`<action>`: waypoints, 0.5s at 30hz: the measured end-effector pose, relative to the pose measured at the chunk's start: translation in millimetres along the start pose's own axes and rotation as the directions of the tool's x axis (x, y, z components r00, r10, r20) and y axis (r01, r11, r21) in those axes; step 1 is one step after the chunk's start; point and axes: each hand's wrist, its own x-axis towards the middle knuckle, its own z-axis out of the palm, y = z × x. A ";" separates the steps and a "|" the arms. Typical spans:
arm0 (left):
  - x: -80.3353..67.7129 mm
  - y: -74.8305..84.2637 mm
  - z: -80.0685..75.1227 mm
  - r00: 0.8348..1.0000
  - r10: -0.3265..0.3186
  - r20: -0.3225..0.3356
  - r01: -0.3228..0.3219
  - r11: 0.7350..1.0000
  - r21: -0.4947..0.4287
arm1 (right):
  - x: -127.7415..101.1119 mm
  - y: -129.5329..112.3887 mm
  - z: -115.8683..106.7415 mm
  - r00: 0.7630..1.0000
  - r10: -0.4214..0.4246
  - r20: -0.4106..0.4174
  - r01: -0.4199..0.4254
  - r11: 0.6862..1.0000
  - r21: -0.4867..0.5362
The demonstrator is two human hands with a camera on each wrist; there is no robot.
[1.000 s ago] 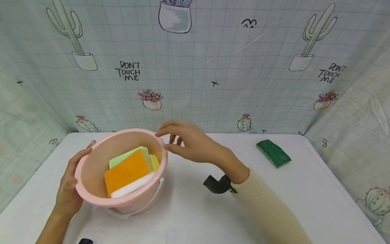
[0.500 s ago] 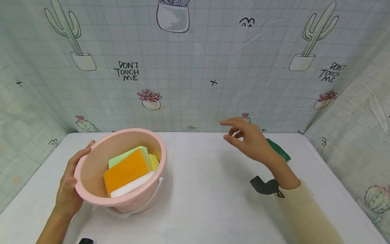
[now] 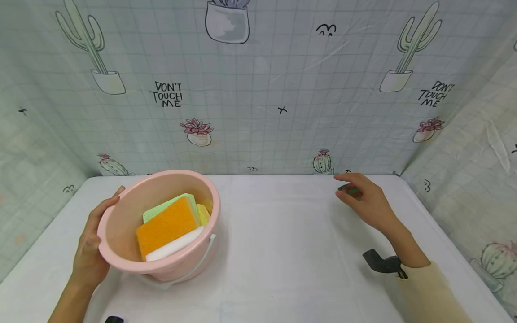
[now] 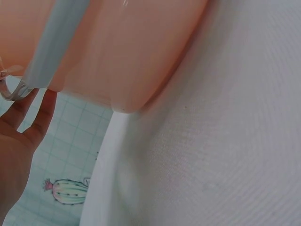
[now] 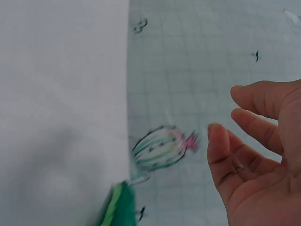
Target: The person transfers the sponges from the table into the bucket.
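A pink bucket (image 3: 159,186) leans at the left of the white table, its mouth tipped toward me. My left hand (image 3: 94,249) grips its rim from the left side. Inside lie an orange sponge (image 3: 167,229), a light green sponge (image 3: 177,202), a yellow sponge (image 3: 203,214) and a white piece (image 3: 175,244). Far to the right, my right hand (image 3: 369,202) hovers with thumb and fingers apart. A green sponge (image 3: 351,190) shows through that gap, the rest of it hidden behind the hand. In the right wrist view the green sponge (image 5: 121,207) is apart from the fingers.
The bucket's pale handle (image 3: 198,264) hangs down along its front. A patterned cloth (image 3: 258,89) closes off the back and sides of the white table (image 3: 274,251). A small black object (image 3: 114,319) pokes in at the bottom edge.
My right hand has left the bucket's right rim and swung rightward across the table to the green sponge. My left hand and the bucket stay in place.
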 end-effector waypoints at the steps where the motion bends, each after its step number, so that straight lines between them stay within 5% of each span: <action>1: -0.2 0.6 0.2 1.000 -0.007 -0.004 0.007 1.000 0.011 | -3.1 5.6 -0.7 1.000 0.023 -0.002 -0.023 1.000 -0.013; 7: -1.3 2.6 0.5 0.999 -0.039 -0.022 0.040 0.998 0.056 | -21.6 34.5 -2.8 0.994 0.109 -0.015 -0.109 0.993 -0.043; 15: -3.7 0.4 0.4 1.000 -0.005 -0.017 0.005 1.000 0.023 | -44.4 61.8 0.0 0.974 0.207 -0.094 -0.215 0.973 -0.079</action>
